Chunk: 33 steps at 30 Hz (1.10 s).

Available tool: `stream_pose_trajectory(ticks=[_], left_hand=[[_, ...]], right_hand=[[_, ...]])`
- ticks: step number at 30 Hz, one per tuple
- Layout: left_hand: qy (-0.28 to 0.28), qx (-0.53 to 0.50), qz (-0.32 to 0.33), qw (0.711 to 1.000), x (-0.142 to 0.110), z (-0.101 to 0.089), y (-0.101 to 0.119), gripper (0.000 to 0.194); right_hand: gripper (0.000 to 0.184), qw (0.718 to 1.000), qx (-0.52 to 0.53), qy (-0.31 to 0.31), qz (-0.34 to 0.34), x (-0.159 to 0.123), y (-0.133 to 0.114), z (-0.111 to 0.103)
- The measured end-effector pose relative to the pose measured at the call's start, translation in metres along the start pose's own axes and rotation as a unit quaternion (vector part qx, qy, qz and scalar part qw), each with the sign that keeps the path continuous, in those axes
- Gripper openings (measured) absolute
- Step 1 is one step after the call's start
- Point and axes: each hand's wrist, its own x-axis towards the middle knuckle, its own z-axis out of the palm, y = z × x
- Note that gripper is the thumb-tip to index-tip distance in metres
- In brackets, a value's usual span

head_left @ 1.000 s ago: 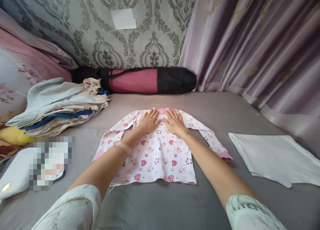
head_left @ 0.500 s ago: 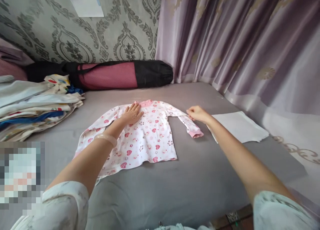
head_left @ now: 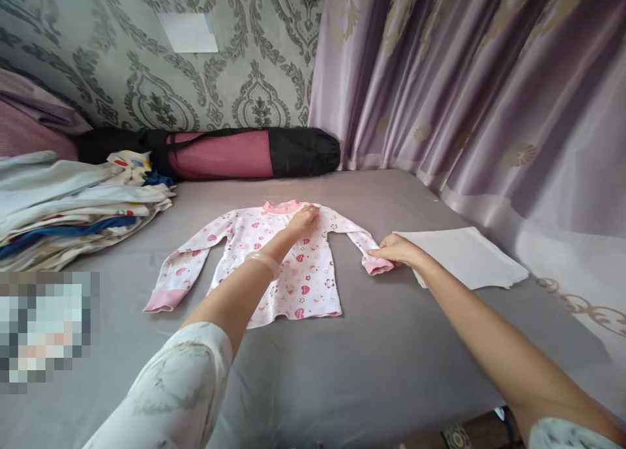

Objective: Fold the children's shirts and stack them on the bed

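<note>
A small white long-sleeved shirt point(head_left: 298, 273) with pink hearts and a pink collar lies flat on the grey bed sheet point(head_left: 381, 358), sleeves spread out. My left hand point(head_left: 303, 219) rests palm down on its right shoulder, just beside the collar, fingers together and flat. My right hand point(head_left: 394, 248) pinches the pink cuff of the right sleeve point(head_left: 374, 265), which lies angled down to the right. The left sleeve stretches out toward the lower left, untouched.
A folded white cloth point(head_left: 464, 257) lies right of the shirt, near the purple curtain point(head_left: 469, 97). A pile of folded clothes point(head_left: 73, 204) sits at the left. A pink rolled mat in a black bag point(head_left: 220, 152) lies along the patterned wall.
My left hand slid from the shirt's left chest across to its right shoulder. My right hand moved down the right sleeve to the cuff and closed on it.
</note>
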Motion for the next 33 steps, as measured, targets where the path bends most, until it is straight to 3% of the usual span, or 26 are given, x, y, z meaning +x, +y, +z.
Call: stream_pose_trajectory(ticks=[4,8,10,13,15,16,18,20,26,28,33], left_hand=[[0.001,0.01,-0.037,0.999,0.002,0.011,0.008,0.042],[-0.028,0.043,-0.076,0.996,-0.003,0.014,0.016,0.049],[-0.037,0.058,-0.075,0.995,-0.006,0.013,0.019,0.053],[-0.038,0.077,-0.068,0.994,-0.009,0.011,0.021,0.059],[-0.039,0.09,-0.061,0.993,-0.01,0.01,0.022,0.061],[-0.042,0.096,-0.058,0.993,-0.011,0.009,0.022,0.061],[-0.047,0.106,-0.052,0.992,-0.012,0.008,0.023,0.061],[-0.043,0.112,-0.048,0.992,-0.014,0.008,0.025,0.059],[-0.036,0.116,-0.031,0.992,-0.015,0.007,0.027,0.054],[-0.046,0.118,-0.038,0.991,-0.014,0.007,0.028,0.056],[-0.057,0.131,-0.044,0.989,-0.012,0.01,0.027,0.06]], right_hand=[[0.021,0.999,0.034,-0.021,-0.028,0.012,0.004,-0.022],[0.012,0.98,-0.064,0.076,-0.172,0.019,-0.002,-0.064],[0.007,0.936,-0.161,0.181,-0.255,0.019,-0.004,-0.082],[0.02,0.838,-0.293,0.315,-0.335,0.021,0.004,-0.09],[0.027,0.799,-0.367,0.322,-0.352,0.025,0.017,-0.082],[0.03,0.793,-0.394,0.302,-0.352,0.028,0.025,-0.077],[0.033,0.808,-0.418,0.251,-0.331,0.036,0.04,-0.066],[0.036,0.841,-0.401,0.223,-0.287,0.043,0.051,-0.061],[0.034,0.955,-0.2,0.203,-0.078,0.075,0.047,-0.065],[0.036,0.97,-0.137,0.199,-0.019,0.089,0.042,-0.062],[0.041,0.971,-0.043,0.219,0.09,0.12,0.047,-0.053]])
